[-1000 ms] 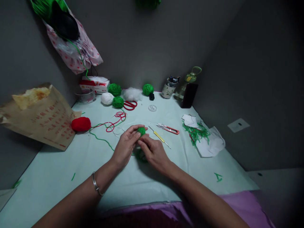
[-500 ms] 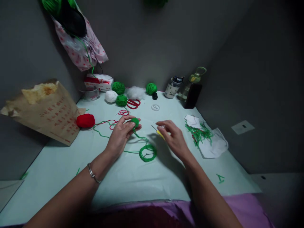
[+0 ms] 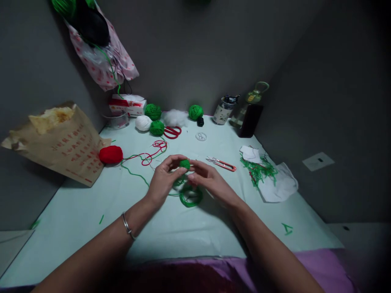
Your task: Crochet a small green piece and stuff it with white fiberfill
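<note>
My left hand (image 3: 165,177) pinches a small round piece of green yarn work (image 3: 185,164) between thumb and fingers. Close against it from the right, my right hand (image 3: 210,179) has its fingers curled, with the fingertips at the piece. The slim yellow-handled crochet hook seen in this hand before is now hidden by the fingers. Below the hands lies a loose coil of green yarn (image 3: 191,197), partly covered, with strands leading to the piece. Thread snips (image 3: 224,164) with orange handles rest on the table just beyond my right hand.
A red yarn ball (image 3: 110,155) and a paper bag (image 3: 76,150) stand left. Along the back are green yarn balls (image 3: 153,112), white stuffing (image 3: 175,118), red-handled scissors (image 3: 172,132), a pen cup (image 3: 222,112) and a dark phone (image 3: 251,121). Green yarn scraps (image 3: 259,173) lie right.
My right hand has moved left to meet the green piece, uncovering the snips on the table. My left hand has shifted slightly right with the piece. The yellow handle has gone out of sight.
</note>
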Demonstrator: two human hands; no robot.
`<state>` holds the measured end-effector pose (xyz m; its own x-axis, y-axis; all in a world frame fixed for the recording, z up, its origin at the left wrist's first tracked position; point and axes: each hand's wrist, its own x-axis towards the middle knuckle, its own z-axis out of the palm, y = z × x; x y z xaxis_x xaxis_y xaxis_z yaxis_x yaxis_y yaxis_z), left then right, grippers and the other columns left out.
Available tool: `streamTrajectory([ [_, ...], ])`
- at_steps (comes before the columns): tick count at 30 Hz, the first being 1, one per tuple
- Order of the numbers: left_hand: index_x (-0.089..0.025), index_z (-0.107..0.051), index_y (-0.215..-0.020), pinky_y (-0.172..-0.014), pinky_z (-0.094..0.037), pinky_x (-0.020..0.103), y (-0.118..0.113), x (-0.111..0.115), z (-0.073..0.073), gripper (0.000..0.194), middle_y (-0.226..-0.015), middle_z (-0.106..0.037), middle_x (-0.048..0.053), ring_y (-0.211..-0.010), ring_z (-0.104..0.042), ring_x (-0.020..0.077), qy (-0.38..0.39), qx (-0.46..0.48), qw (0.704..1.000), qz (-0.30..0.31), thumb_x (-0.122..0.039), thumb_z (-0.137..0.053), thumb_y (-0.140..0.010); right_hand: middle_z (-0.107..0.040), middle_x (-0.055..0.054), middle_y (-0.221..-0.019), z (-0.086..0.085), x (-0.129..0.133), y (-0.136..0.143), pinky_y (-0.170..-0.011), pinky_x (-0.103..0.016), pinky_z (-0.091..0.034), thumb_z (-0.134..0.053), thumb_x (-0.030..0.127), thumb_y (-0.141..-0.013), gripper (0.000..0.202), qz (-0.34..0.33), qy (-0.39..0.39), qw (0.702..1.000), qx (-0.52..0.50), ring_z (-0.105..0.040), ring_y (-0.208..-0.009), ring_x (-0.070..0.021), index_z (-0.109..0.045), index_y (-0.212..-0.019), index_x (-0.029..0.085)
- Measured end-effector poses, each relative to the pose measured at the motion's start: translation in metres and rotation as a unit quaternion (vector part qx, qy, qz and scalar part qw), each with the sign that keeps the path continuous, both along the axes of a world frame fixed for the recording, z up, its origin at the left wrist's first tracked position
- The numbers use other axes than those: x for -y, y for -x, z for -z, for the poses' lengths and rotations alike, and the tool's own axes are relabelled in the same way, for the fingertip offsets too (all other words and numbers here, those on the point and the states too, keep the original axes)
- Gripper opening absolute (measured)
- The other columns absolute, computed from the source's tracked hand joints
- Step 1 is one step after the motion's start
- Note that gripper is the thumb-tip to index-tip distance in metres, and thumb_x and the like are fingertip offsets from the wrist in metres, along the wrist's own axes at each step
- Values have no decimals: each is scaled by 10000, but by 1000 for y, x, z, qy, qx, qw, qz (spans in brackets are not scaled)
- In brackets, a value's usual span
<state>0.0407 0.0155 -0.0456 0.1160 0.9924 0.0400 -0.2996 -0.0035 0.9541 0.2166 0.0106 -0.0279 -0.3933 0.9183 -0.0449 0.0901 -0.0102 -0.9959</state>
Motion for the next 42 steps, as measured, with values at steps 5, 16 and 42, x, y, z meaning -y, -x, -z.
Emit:
streamTrajectory([
  [5, -217, -631, -1010, -706, -516, 261, -6, 4, 0, 264, -922, -672, 1, -764, -634, 145, -11, -27, 1000, -4, -242, -759, -781, -596, 30, -675, 1, 1, 10, -554, -239, -409, -683, 491, -840, 391, -23, 62, 998, -24, -513, -549, -105, -628, -1065, 176],
  [16, -192, -614, -905, -602, -401, 243, -3, -5, 20, 150, -820, -570, -24, -635, -505, 108, -41, -177, 983, 15, -146, -658, -769, -458, 44, -602, 8, 1, 7, -536, -242, -274, -547, 335, -853, 205, 45, -59, 985, 158, -381, -568, -110, -564, -710, 189],
  [42, -200, -555, -984, -655, -465, 280, 2, -9, 5, 146, -880, -627, 13, -724, -581, 158, -76, -273, 957, 64, -285, -570, -867, -480, 43, -607, 10, 1, 6, -557, -250, -312, -535, 381, -930, 297, 76, -112, 964, 229, -428, -582, -120, -559, -701, 193],
])
